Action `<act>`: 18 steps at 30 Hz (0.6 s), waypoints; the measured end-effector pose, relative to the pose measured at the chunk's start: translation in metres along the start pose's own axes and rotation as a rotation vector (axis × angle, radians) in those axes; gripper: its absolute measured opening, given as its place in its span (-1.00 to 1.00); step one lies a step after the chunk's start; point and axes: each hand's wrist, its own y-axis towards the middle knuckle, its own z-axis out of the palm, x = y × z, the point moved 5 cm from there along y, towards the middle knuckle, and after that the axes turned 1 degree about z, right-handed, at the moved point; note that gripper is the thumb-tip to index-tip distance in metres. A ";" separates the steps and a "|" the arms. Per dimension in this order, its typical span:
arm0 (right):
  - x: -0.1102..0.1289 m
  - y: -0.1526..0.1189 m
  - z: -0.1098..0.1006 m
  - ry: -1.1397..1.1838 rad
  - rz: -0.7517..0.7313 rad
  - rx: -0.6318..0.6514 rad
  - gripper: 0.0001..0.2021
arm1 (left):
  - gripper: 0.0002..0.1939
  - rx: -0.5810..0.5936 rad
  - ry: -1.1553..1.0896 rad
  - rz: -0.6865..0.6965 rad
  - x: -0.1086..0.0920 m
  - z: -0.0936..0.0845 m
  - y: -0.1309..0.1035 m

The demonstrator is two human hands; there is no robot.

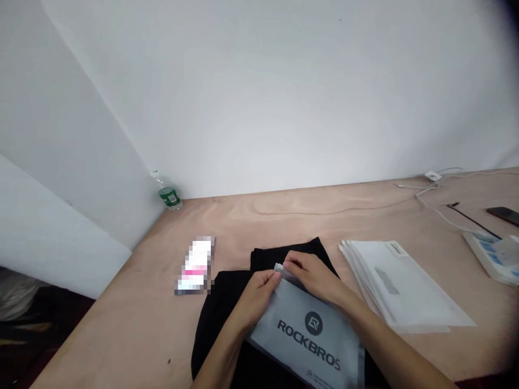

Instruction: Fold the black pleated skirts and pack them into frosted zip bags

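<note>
A frosted plastic zip bag (300,324) printed ROCKBROS lies tilted over folded black cloth (221,302) on the table. My left hand (259,292) pinches the bag's top edge near its corner, thumb on top. Close beside it, my right hand (308,273) has thumb and fingers closed on the same edge. The fingertips of both hands nearly meet there. Part of the black cloth shows behind the hands and below the bag; the rest is hidden under the bag and my forearms.
Right of the cloth lies a stack of similar frosted bags (409,281). A blurred-out phone-like object (195,265) is at left, a water bottle (168,192) in the back corner. White cables (425,189), a dark phone (505,215) and a white-and-blue pack (492,254) sit at right.
</note>
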 end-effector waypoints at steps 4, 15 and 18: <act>0.003 0.002 0.008 -0.006 -0.024 0.018 -0.71 | -0.60 -0.042 0.036 0.022 -0.004 -0.006 -0.004; 0.011 0.000 0.008 0.040 -0.068 0.080 -0.75 | -0.62 -0.019 -0.010 0.021 -0.005 -0.001 -0.010; 0.013 0.000 0.010 0.066 -0.069 0.094 -0.74 | -0.63 -0.045 -0.041 0.016 -0.004 0.000 -0.010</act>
